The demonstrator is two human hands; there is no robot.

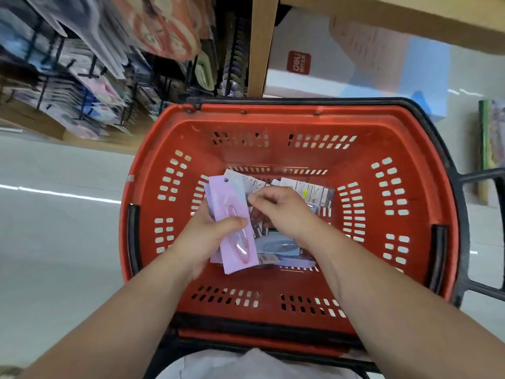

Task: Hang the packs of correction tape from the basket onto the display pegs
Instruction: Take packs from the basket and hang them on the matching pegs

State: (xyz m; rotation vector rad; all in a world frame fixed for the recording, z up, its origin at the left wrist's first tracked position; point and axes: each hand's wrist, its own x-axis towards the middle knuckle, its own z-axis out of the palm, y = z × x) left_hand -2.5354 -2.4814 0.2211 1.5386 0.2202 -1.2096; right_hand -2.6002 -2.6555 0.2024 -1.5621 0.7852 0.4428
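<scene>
My left hand [202, 236] grips a fanned stack of lilac correction tape packs [232, 214], with the thumb pressed across the front. My right hand [278, 212] pinches the edge of a loose pack [257, 214] at three o'clock of that stack, low inside the red basket [273, 113]. I'd line up the hang holes before turning to the display pegs [82, 77] at ten o'clock.

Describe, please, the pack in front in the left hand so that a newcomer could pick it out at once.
Look into the red basket. Over its left half the left hand grips a few packs, and the front pack is the one. Unlike the white-backed packs lying below, it is pinkish lilac, with a long clear blister and a punched hole on top.
</scene>
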